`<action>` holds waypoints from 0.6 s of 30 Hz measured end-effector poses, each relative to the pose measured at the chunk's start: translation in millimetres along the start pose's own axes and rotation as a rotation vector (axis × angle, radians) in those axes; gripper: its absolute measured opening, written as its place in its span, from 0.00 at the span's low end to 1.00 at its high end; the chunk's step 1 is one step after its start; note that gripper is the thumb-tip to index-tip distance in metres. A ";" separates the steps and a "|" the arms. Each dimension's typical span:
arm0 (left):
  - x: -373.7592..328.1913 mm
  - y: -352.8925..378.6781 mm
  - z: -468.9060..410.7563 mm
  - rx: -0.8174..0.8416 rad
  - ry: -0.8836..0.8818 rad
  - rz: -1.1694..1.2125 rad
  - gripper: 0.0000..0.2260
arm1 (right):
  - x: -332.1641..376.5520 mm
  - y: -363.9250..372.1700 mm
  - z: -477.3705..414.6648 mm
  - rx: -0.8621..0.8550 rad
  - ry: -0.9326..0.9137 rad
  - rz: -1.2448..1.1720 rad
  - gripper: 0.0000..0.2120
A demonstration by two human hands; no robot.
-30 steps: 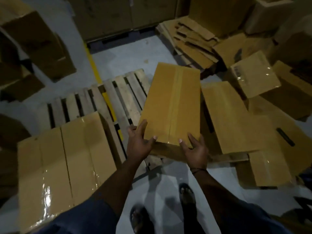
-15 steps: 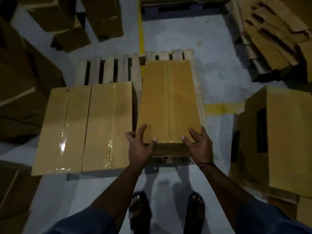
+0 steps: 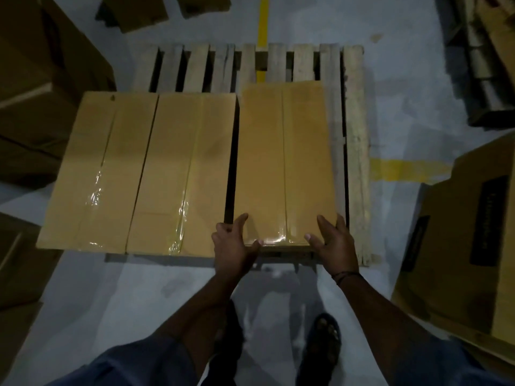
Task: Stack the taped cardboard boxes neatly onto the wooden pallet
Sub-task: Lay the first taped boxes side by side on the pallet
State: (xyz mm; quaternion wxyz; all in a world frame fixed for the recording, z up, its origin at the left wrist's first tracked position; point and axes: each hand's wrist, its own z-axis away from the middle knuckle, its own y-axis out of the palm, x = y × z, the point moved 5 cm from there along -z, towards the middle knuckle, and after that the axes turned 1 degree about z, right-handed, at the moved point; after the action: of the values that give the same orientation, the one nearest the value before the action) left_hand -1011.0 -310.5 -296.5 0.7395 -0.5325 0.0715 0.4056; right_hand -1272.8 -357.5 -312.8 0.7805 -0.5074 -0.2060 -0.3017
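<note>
- Grey floor (image 3: 139, 302) fills the lower frame.
- Left hand (image 3: 234, 243) and right hand (image 3: 335, 242): fingers splayed, pressed on near corners of box (image 3: 284, 162).
- Box lies flat, centre-right on pallet (image 3: 354, 151), just beside two boxes (image 3: 145, 168) at left.

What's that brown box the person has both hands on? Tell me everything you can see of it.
The box is a long, plain brown cardboard carton, closed, with clear glossy tape running along its top seam. It lies flat and lengthwise over the right part of the wooden pallet, a narrow dark gap apart from the neighbouring box. The left hand and right hand touch its near corners, thumbs on top.
</note>
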 end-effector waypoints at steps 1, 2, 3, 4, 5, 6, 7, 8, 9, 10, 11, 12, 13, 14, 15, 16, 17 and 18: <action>4.0 3.5 -0.7 0.028 -0.018 -0.022 0.33 | -2.7 3.8 -1.1 0.026 0.013 0.036 0.29; 8.3 6.8 -1.3 0.060 -0.040 -0.039 0.32 | -5.3 8.0 -1.8 0.063 0.025 0.075 0.28; 12.3 8.8 -1.9 0.084 -0.058 -0.059 0.30 | -8.9 13.1 -3.2 0.110 0.033 0.106 0.28; 16.2 9.9 -3.3 0.091 -0.059 -0.081 0.28 | -13.4 18.3 -4.3 0.167 0.051 0.136 0.27; 20.3 8.9 -5.2 0.080 -0.051 -0.093 0.25 | -18.4 23.3 -5.6 0.227 0.072 0.161 0.27; 23.7 5.8 -6.6 0.057 -0.044 -0.087 0.21 | -21.9 26.5 -7.5 0.272 0.086 0.184 0.28; 25.1 1.3 -7.2 0.038 -0.038 -0.086 0.16 | -21.9 26.8 -9.7 0.296 0.088 0.192 0.29; 25.6 -3.7 -7.3 0.023 -0.024 -0.100 0.13 | -19.1 24.2 -12.2 0.298 0.078 0.185 0.29; 24.8 -8.8 -7.1 0.010 -0.003 -0.125 0.11 | -14.2 19.8 -14.9 0.285 0.060 0.176 0.30; 23.0 -13.1 -7.0 -0.001 0.026 -0.154 0.10 | -9.3 15.6 -17.9 0.265 0.043 0.169 0.31; 22.6 -14.8 -8.1 -0.004 0.053 -0.181 0.09 | -7.5 13.2 -21.9 0.245 0.036 0.161 0.33; 22.3 -15.2 -10.0 0.003 0.068 -0.198 0.10 | -6.4 11.2 -25.7 0.228 0.039 0.148 0.35; 22.4 -13.9 -13.3 0.023 0.064 -0.197 0.12 | -6.6 9.7 -30.0 0.209 0.045 0.131 0.36; 23.2 -11.1 -16.9 0.053 0.047 -0.188 0.14 | -5.8 8.9 -34.5 0.193 0.050 0.113 0.38; 23.2 -9.3 -20.2 0.081 0.028 -0.181 0.17 | -5.0 9.5 -39.9 0.184 0.051 0.096 0.39; 23.3 -7.8 -23.5 0.099 0.008 -0.176 0.19 | -4.1 10.6 -45.6 0.184 0.052 0.085 0.40; 23.6 -6.5 -26.5 0.100 -0.011 -0.167 0.21 | -4.6 12.6 -52.2 0.187 0.046 0.089 0.41; 24.4 -5.8 -28.8 0.086 -0.030 -0.150 0.23 | -4.3 14.8 -57.2 0.196 0.036 0.102 0.43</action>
State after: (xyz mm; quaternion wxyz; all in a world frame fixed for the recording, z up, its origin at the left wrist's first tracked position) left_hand -981.5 -322.7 -317.5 0.7909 -0.4980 0.0375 0.3536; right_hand -1265.0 -404.4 -348.3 0.8443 -0.4329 -0.1943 -0.2492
